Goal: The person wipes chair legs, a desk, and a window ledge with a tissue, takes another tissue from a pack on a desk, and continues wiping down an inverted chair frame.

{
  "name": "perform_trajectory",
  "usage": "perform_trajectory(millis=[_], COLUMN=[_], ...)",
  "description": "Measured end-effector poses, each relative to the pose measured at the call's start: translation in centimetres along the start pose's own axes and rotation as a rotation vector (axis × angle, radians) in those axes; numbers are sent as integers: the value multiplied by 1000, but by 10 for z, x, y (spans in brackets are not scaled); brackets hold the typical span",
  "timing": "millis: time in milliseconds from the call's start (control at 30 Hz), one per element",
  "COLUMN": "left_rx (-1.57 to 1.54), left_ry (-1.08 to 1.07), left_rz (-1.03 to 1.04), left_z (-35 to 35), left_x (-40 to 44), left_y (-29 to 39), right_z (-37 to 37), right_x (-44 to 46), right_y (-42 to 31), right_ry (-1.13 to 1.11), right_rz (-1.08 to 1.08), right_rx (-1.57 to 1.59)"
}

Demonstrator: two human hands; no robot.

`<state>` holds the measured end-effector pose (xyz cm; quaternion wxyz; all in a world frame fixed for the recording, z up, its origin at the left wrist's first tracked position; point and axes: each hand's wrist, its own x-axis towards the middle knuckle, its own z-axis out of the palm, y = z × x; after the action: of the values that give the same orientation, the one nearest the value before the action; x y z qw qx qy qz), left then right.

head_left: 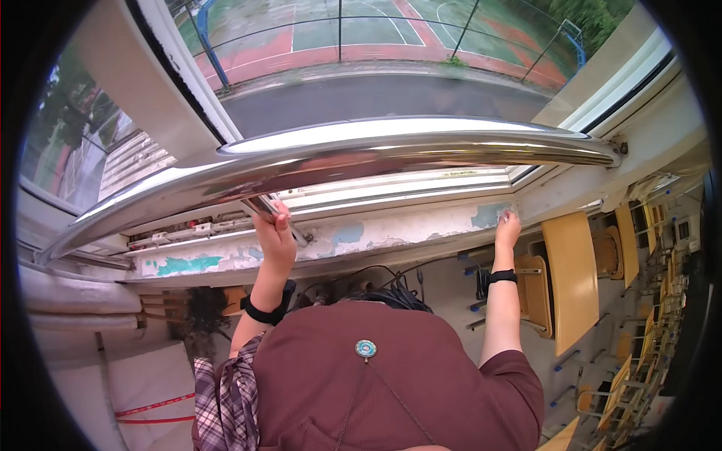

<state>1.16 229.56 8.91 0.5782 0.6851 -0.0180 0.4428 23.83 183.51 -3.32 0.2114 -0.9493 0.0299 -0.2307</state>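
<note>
My left hand (277, 239) is closed around the short metal post (260, 204) under the shiny metal rail (361, 159). Over at the right end of the windowsill (398, 229), my right hand (509, 228) has its fingers pinched together close to the sill's surface. Whatever lies between those fingers, if anything, is too small to make out. The sill's white paint is peeling, with blue-green patches around both hands. Black bands circle both my wrists.
The rail spans the window in front of me, above both hands. Wooden desks (575, 282) and chairs (535, 293) stand to the right. Black cables (387, 274) run below the sill. A plaid cloth (229, 398) hangs at my left side. Outside lies a sports court (353, 30).
</note>
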Motion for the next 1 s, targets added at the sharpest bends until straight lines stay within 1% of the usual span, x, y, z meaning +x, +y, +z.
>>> perform_trajectory(millis=[33,133,200,333,433,467,567,600,700,767,1000], left_rx=[-2,-5,7,2,-4,5,28,33,48,57,88], left_ry=[9,14,-11,10,11,12,5,3,-3,-11,-33], left_rz=[-9,-8,28,26,14,10,28,35,33,20,7], left_z=[1,1,-1,2,2,2,1,1,1,0,-4], left_x=[0,1,2,2,1,2,2,2,2,1,0], left_y=[1,1,-2,0,-1,0,-1,0,0,1,0], right_z=[3,8,6,2,1,2,1,1,-2,-5,1], right_x=[-1,-11,-18,-32,-43,-47,-58,-60,-62,-67,-108], right_y=[0,-3,-6,-10,-17,-21,-30,-32,-38,-46,-108], right_ry=[21,65,48,2,-15,-10,-4,-15,-26,-69,-136], right_rz=[18,-53,-6,51,19,-41,-107,-83,-94,-138,-369], right_rx=[-1,-59,-23,36,68,49,34,95,101,101,190])
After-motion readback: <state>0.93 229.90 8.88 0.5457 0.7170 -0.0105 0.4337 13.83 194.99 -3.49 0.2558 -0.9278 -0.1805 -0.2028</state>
